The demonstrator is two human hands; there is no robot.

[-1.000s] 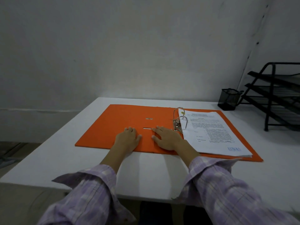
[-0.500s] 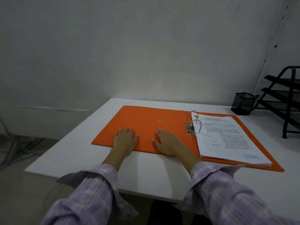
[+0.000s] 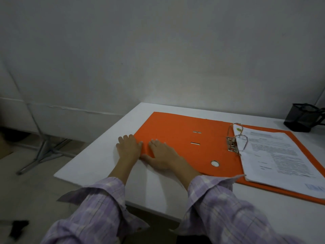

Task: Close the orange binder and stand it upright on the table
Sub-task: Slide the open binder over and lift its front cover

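One orange binder lies open and flat on the white table, its long axis running left to right, inside facing up. Two hands rest at its near left corner: the left hand flat, fingers together, at the cover's edge; the right hand spread flat on the cover. One paper stack sits on the right half beside two metal rings. One black mesh cup stands behind.
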